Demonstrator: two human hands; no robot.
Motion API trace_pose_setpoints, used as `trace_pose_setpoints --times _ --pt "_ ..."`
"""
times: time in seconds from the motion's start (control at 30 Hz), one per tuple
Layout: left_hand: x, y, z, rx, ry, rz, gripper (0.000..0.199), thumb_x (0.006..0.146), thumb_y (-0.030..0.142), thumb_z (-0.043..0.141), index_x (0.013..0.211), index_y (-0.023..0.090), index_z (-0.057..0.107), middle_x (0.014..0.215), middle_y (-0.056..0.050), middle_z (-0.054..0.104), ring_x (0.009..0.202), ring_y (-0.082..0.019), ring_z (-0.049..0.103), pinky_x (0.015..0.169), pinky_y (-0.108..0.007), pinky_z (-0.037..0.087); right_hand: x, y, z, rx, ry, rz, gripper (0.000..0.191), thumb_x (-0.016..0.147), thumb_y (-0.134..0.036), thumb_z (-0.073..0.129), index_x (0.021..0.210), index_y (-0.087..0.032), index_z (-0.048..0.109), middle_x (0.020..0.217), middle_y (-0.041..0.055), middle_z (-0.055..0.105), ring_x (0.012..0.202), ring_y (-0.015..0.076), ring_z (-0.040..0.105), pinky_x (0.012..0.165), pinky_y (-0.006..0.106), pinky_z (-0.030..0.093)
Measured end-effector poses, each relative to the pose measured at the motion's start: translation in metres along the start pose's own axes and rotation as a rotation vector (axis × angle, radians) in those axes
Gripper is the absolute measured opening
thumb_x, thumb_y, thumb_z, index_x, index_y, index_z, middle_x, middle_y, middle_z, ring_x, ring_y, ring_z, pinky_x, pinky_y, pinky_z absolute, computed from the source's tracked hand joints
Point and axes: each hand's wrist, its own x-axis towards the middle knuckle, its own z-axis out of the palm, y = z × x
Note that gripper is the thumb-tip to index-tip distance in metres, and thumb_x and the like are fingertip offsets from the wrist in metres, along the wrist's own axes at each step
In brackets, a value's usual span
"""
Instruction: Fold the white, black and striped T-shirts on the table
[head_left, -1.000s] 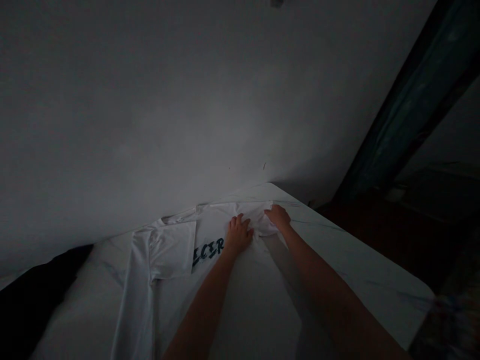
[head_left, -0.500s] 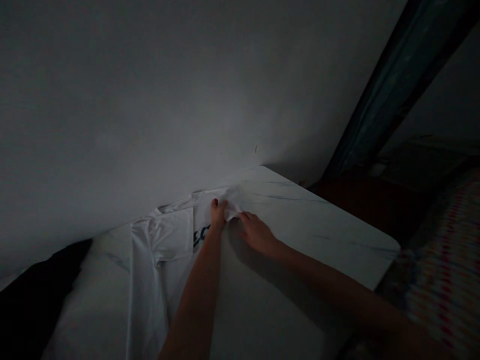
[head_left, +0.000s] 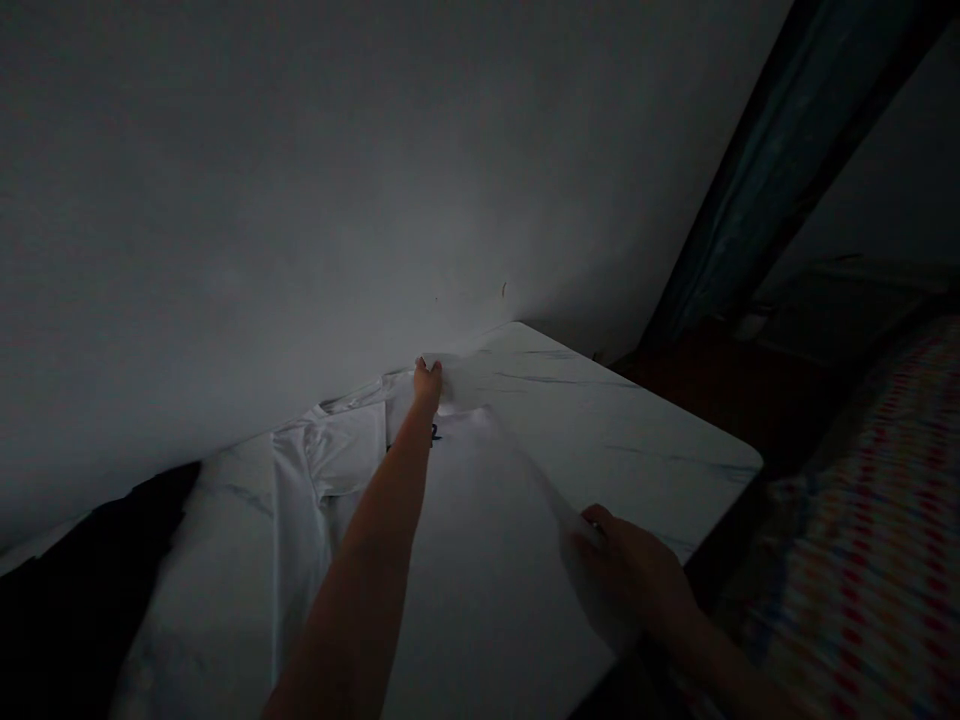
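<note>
A white shirt (head_left: 349,445) with dark lettering lies on a white marbled table (head_left: 637,430), one sleeve laid over its left part. At the shirt's upper edge, near the wall, my left hand (head_left: 428,382) pinches the fabric. My right hand (head_left: 626,560) is closed on the shirt's right edge, lower down and to the right, and the cloth between the hands is stretched and slightly blurred. The right fingertips are partly hidden in shadow.
A grey wall (head_left: 300,200) rises behind the table. Black cloth (head_left: 97,590) lies at the left. A dark curtain (head_left: 742,220) hangs at the right, above patterned, colourful fabric (head_left: 862,520).
My right hand has moved down and to the right, drawing the shirt's edge with it. My left hand has moved up toward the wall. The view has shifted slightly.
</note>
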Motion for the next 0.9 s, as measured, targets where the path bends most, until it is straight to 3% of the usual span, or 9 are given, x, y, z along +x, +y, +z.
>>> trace_pose_setpoints --times 0.1,0.17,0.27,0.37,0.47,0.63,0.77,0.9 --pt "0.005 0.014 -0.032 0.072 0.047 0.043 0.031 0.091 0.026 0.050 0.118 0.015 0.060 0.116 -0.012 0.068 0.109 -0.022 0.064 0.094 -0.031 0.049 -0.020 0.006 0.016 0.024 0.214 -0.235 0.024 0.092 -0.029 0.047 0.103 -0.025 0.068 0.091 0.0093 0.075 0.083 0.0254 0.070 0.075 0.036 0.049" --pt "0.003 0.014 -0.059 0.128 0.083 0.050 0.032 0.092 0.026 0.047 0.119 0.014 0.060 0.115 -0.012 0.069 0.108 -0.022 0.064 0.094 -0.031 0.049 -0.033 0.007 0.026 0.041 0.290 -0.391 0.026 0.090 -0.023 0.047 0.104 -0.027 0.069 0.095 0.0084 0.075 0.083 0.0234 0.071 0.077 0.035 0.050" --pt "-0.009 0.003 -0.097 0.224 0.152 0.006 0.034 0.092 0.025 0.047 0.120 0.012 0.061 0.116 -0.014 0.069 0.112 -0.026 0.063 0.096 -0.034 0.048 -0.045 0.005 0.038 0.059 0.266 -0.548 0.036 0.086 -0.015 0.047 0.111 -0.029 0.067 0.096 0.0064 0.075 0.078 0.0210 0.071 0.071 0.031 0.052" --pt "-0.026 -0.016 -0.121 0.307 0.207 -0.064 0.038 0.090 0.022 0.048 0.124 0.010 0.060 0.119 -0.017 0.068 0.117 -0.029 0.060 0.099 -0.038 0.046 -0.050 0.003 0.047 0.064 0.158 -0.619 0.045 0.081 -0.010 0.047 0.119 -0.030 0.063 0.097 0.0047 0.075 0.072 0.0188 0.070 0.062 0.027 0.051" --pt "-0.044 -0.032 -0.130 0.362 0.233 -0.109 0.042 0.089 0.018 0.047 0.129 0.011 0.060 0.121 -0.018 0.068 0.118 -0.030 0.060 0.099 -0.038 0.045 -0.052 0.001 0.052 0.102 0.046 -0.628 0.054 0.077 -0.007 0.048 0.124 -0.031 0.060 0.099 0.0040 0.074 0.073 0.0181 0.071 0.059 0.024 0.051" --pt "-0.061 -0.042 -0.131 0.408 0.255 -0.098 0.049 0.095 0.021 0.042 0.143 0.016 0.050 0.119 -0.015 0.070 0.111 -0.027 0.064 0.092 -0.034 0.047 -0.054 -0.012 0.040 0.316 -0.162 -0.554 0.057 0.081 -0.009 0.048 0.130 -0.037 0.058 0.112 0.0050 0.070 0.087 0.0195 0.071 0.071 0.027 0.056" --pt "-0.061 -0.046 -0.134 0.440 0.249 -0.095 0.051 0.094 0.027 0.047 0.143 0.016 0.049 0.118 -0.016 0.070 0.108 -0.027 0.066 0.091 -0.034 0.048 -0.053 -0.022 0.014 0.381 -0.359 -0.569 0.050 0.084 -0.016 0.056 0.130 -0.033 0.060 0.118 0.0082 0.069 0.097 0.0212 0.069 0.080 0.029 0.055" --pt "-0.059 -0.057 -0.138 0.406 0.208 -0.100 0.048 0.089 0.028 0.052 0.135 0.016 0.057 0.121 -0.015 0.069 0.115 -0.028 0.063 0.097 -0.036 0.046 -0.037 -0.018 -0.025 0.410 -0.570 -0.651 0.042 0.081 -0.030 0.069 0.124 -0.034 0.067 0.112 0.0066 0.072 0.096 0.0217 0.069 0.080 0.028 0.053"
